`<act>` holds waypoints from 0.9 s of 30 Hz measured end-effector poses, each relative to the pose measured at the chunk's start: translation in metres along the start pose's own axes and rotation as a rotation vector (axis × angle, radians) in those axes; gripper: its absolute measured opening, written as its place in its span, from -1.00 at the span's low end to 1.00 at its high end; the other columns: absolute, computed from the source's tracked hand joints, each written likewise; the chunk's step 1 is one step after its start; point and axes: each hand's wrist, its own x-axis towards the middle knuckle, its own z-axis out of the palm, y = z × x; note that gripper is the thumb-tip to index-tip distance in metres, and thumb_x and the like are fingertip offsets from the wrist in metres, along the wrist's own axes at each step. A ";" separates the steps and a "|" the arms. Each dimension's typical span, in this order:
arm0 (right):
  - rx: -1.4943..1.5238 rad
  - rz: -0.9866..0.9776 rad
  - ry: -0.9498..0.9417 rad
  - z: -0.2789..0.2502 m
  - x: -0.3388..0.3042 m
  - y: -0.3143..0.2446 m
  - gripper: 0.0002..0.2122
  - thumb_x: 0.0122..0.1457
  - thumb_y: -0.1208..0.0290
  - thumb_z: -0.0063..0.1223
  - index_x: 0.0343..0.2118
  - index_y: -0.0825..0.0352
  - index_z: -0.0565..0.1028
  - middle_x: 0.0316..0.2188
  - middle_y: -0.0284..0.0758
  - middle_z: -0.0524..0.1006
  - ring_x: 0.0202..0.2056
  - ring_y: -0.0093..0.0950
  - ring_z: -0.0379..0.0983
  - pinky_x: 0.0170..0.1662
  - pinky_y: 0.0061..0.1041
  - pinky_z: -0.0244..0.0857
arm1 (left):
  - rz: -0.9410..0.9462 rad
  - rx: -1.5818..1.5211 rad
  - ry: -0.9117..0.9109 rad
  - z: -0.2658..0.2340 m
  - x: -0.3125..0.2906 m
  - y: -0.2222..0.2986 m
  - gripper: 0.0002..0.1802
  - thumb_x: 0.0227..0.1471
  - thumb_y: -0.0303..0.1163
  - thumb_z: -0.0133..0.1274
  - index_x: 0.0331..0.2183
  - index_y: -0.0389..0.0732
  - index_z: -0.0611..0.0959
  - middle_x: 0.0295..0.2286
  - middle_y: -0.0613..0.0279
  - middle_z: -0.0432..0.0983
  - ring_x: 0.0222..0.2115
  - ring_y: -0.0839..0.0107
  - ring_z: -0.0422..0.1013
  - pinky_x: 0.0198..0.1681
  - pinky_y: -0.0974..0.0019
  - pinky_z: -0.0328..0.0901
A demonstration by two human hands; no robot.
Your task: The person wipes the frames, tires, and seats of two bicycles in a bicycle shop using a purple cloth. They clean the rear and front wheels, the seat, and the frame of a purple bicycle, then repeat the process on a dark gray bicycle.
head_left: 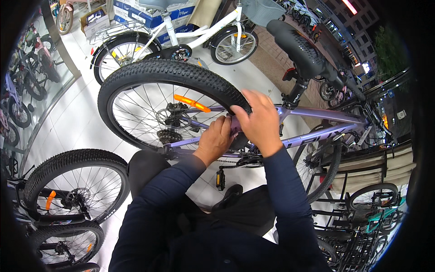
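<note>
A purple bicycle [324, 114] stands tilted in front of me, its knobby rear wheel tyre [136, 70] to the left and its black saddle [299, 47] at the upper right. My left hand [216, 139] is beside the wheel near the frame's rear stays, fingers curled round something purple-pink that I cannot make out. Against the tyre's right side rests my right hand [263, 120], its thumb apart from its fingers and its palm side partly hidden. An orange reflector [192, 103] sits on the spokes. Below the hands are the crank and a black pedal [220, 179].
A white bicycle [199, 36] stands behind, before blue-and-white boxes [131, 13]. Another bicycle's wheel [74, 188] is close at my left. More bicycles [374, 213] crowd the right. My knee [149, 165] is near the rear hub.
</note>
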 end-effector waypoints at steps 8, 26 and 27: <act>0.027 -0.079 -0.269 0.029 0.047 -0.003 -0.49 0.10 0.21 0.34 0.08 0.33 0.50 -0.07 -0.16 0.62 -0.05 -0.11 0.51 0.04 -0.18 0.32 | 0.058 -0.027 -0.047 -0.001 0.003 -0.008 -0.48 0.03 -0.28 0.28 -0.01 -0.21 0.49 -0.14 0.01 0.44 -0.24 0.10 0.53 -0.30 0.19 0.51; 0.126 0.037 -0.282 0.015 0.035 0.010 -0.40 0.13 0.13 0.35 0.15 0.39 0.45 -0.04 -0.02 0.59 0.01 -0.02 0.50 0.08 -0.15 0.37 | -0.045 -0.229 -0.003 -0.004 0.007 -0.001 -0.45 -0.07 -0.48 0.35 -0.02 -0.23 0.52 -0.16 0.00 0.47 -0.25 0.03 0.51 -0.25 0.12 0.47; 0.153 0.000 -0.274 0.020 0.041 0.008 -0.41 0.14 0.13 0.33 0.15 0.39 0.46 -0.04 -0.03 0.59 0.01 -0.03 0.50 0.08 -0.14 0.37 | -0.051 -0.280 -0.001 -0.007 0.010 -0.002 -0.45 -0.09 -0.50 0.34 -0.02 -0.22 0.51 -0.16 -0.02 0.46 -0.24 0.00 0.50 -0.23 0.10 0.46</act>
